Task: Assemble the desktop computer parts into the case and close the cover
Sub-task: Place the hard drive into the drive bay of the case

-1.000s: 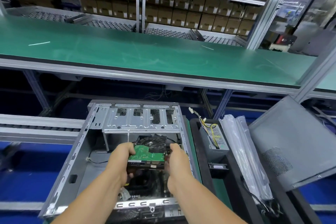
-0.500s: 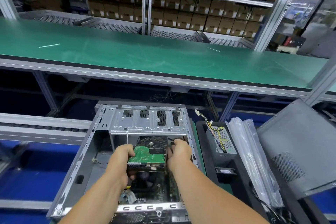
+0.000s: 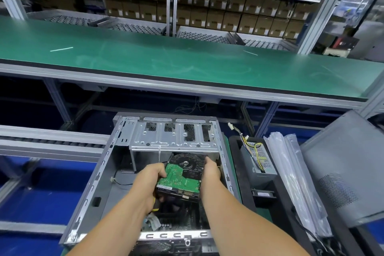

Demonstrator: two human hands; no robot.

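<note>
An open grey computer case (image 3: 97,174) lies on its side in front of me. Inside it, a hard drive (image 3: 180,176) with its green circuit board facing up points its far end toward the silver drive cage (image 3: 172,135). My left hand (image 3: 151,178) grips the drive's left edge, fingers curled over the board. My right hand (image 3: 211,171) holds the drive's right edge. The motherboard below is mostly hidden by the drive and my arms.
A power supply (image 3: 259,160) with yellow and black wires sits in a black tray to the right of the case. Clear plastic bags (image 3: 291,176) and the grey side cover (image 3: 345,166) lie further right. A green conveyor (image 3: 166,58) runs behind.
Both hands have moved the hard drive forward, so that its far end now reaches under the drive cage's edge.
</note>
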